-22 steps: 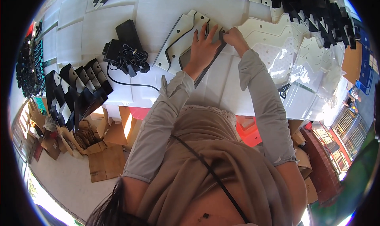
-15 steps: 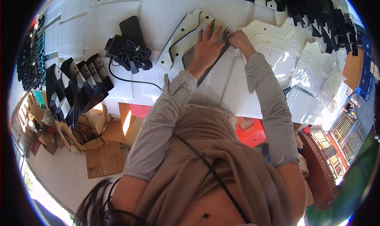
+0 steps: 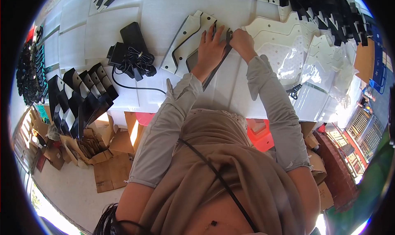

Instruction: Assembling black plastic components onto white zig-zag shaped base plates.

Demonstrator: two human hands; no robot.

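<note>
A flat white panel with a dark curved line and small black-ringed holes [image 3: 181, 43] lies on the table before me. Spread over its right part, my left hand [image 3: 212, 50] rests with fingers apart. The panel's right side stands up as a long dark edge [image 3: 214, 72]. At the upper end of that edge is my right hand [image 3: 242, 42], its fingers pinched together. Whatever sits between those fingers is hidden from view. Just right of that hand, a stack of white wavy-edged panels [image 3: 271, 33] lies partly under clear plastic.
Left of the panel sit a black power adapter [image 3: 133, 35] and coiled cable [image 3: 139, 57]. Black-and-white bent parts [image 3: 82, 97] stand at the table's left edge. More black parts [image 3: 329, 17] crowd the far right. Below are cardboard boxes [image 3: 111, 171] and a red stool [image 3: 260, 134].
The whole view has shifted slightly. Both hands keep nearly the same places on the panel, the left spread and the right pinched at the upper end of the dark edge.
</note>
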